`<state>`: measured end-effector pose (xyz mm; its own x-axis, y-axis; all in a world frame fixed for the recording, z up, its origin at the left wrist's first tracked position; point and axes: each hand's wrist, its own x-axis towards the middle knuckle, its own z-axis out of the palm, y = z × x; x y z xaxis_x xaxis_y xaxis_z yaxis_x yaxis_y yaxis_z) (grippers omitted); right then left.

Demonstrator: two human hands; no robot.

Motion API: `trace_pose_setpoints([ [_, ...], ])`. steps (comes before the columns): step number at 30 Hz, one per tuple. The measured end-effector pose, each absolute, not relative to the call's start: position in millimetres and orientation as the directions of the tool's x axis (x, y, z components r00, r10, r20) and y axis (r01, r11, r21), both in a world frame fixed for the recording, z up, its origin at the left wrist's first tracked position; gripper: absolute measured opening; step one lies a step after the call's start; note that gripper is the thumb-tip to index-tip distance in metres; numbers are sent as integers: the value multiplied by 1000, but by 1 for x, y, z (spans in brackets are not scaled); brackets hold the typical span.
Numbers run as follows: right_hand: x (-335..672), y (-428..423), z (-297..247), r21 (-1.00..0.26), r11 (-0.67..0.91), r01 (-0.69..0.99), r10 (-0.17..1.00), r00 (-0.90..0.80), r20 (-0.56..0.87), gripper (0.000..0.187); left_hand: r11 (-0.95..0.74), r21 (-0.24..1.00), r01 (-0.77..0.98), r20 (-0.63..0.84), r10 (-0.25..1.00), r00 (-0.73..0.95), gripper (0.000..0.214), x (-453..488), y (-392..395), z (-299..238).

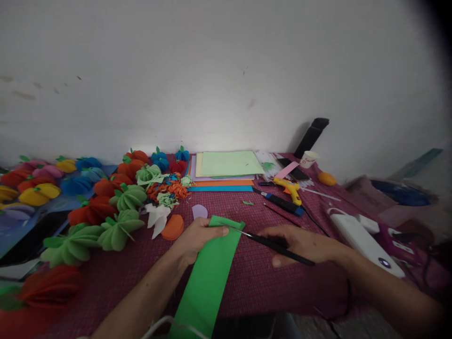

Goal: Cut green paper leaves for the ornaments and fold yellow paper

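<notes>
The left hand (199, 238) pinches the far end of the long green paper strip (212, 278) lying on the maroon checked cloth (257, 282), so the right hand (303, 245), closed on a thin black pencil (271, 244) touching it, should probably mark lightly.

- We see a maroon checked cloth table (254, 278).
- Twelve o'clock: stacked coloured paper sheets (229, 165).
- Nine o'clock: our folded paper pumpkins (120, 230).
- Two o'clock: yellow plastic glue gun (290, 187).
- Six o'clock: long green paper strip (208, 282).
</notes>
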<state>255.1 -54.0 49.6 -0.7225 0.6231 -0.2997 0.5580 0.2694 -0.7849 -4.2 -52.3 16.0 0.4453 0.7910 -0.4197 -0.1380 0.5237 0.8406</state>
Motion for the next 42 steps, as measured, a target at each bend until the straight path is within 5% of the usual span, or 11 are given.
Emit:
trace_pose_setpoints([
  [22, 256, -52, 51, -868, 164, 469, 546, -776, -316, 54, 517, 848, -115, -419, 787, 453, 23, -4, -52, 13],
  [42, 245, -48, 46, -831, 208, 517, 590, -743, -315, 54, 558, 822, -116, -460, 770, 443, 21, 0, -53, 16],
])
